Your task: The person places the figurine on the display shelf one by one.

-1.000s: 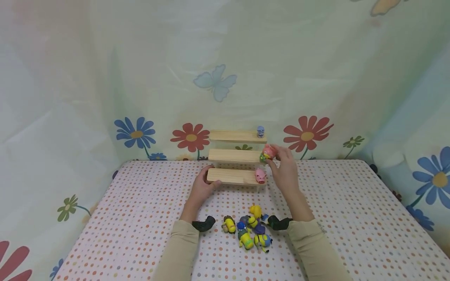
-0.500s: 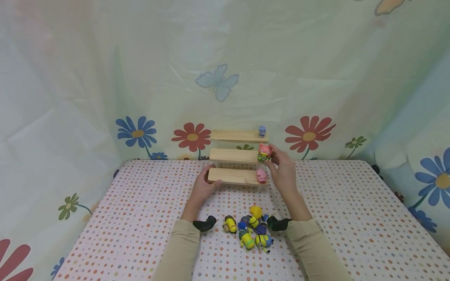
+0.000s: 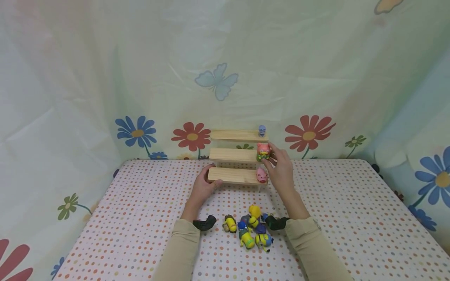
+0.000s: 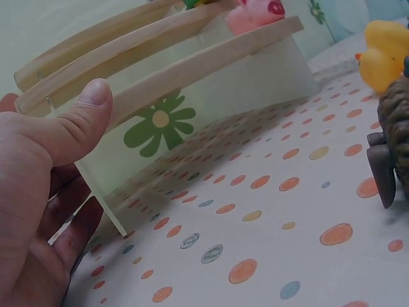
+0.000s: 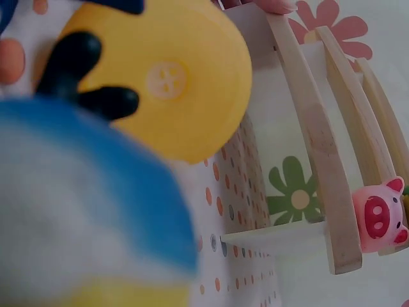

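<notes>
A three-tier display stand with pale wooden boards (image 3: 230,176) stands at the back of the table. My left hand (image 3: 204,185) grips the left end of its lowest board, thumb (image 4: 89,118) on the front edge. At the right end of the middle board, my right hand (image 3: 283,171) pinches a pink-headed figurine (image 3: 263,151) with green and yellow below, its front facing me. A pink pig figurine (image 3: 261,175) sits on the lowest board's right end, also seen as the pig (image 5: 380,216) in the right wrist view. A small blue figurine (image 3: 261,131) stands on the top board.
Several yellow and blue toy figures (image 3: 247,239) lie clustered in front of the stand, between my forearms, with a yellow duck (image 4: 383,54) among them. The right wrist camera (image 3: 277,223) is close beside them. A flowered backdrop (image 3: 161,93) hangs behind the dotted tablecloth (image 3: 140,218).
My right hand has brought the pink-headed figurine a little left at the middle board's right end, turning it from tilted to upright and facing front. The left hand keeps its grip on the stand.
</notes>
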Available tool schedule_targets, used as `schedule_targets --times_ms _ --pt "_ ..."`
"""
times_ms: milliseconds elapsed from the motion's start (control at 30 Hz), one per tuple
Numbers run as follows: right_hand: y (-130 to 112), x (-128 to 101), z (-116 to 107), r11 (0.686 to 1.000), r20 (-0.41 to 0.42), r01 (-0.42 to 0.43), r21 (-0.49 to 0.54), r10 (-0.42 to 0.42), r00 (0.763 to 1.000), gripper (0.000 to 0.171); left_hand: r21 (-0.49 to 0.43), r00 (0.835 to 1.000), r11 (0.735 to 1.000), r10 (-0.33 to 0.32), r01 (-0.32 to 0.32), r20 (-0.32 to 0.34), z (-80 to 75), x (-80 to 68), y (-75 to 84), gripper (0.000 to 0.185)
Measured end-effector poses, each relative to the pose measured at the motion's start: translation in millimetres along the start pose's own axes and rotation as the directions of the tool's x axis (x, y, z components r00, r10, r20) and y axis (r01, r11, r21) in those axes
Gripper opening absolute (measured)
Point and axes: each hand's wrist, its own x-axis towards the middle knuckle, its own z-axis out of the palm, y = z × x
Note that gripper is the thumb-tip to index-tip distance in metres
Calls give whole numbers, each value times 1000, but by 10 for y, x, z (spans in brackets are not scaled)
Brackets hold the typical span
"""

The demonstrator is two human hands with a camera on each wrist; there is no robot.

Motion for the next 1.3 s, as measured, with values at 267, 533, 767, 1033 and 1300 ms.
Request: schedule_targets --times_ms 267,533,767,1033,1300 --pt "3 12 33 1000 -34 10 -7 -10 999 59 8 1000 1000 5 -5 -2 2 4 12 76" --pt "22 26 32 999 -26 -43 5 43 999 59 -8 1000 1000 -2 2 -10 4 99 -177 78" --pt "26 22 44 990 -22 -114 88 116 993 55 10 999 1000 1 -1 -44 23 147 -324 77" --pt "97 19 49 978 -11 -180 105 182 983 45 25 999 1000 14 -13 -42 41 143 -332 82" --pt "82 25 51 974 -21 -164 156 169 985 50 34 998 999 -3 5 -56 16 145 -336 82"
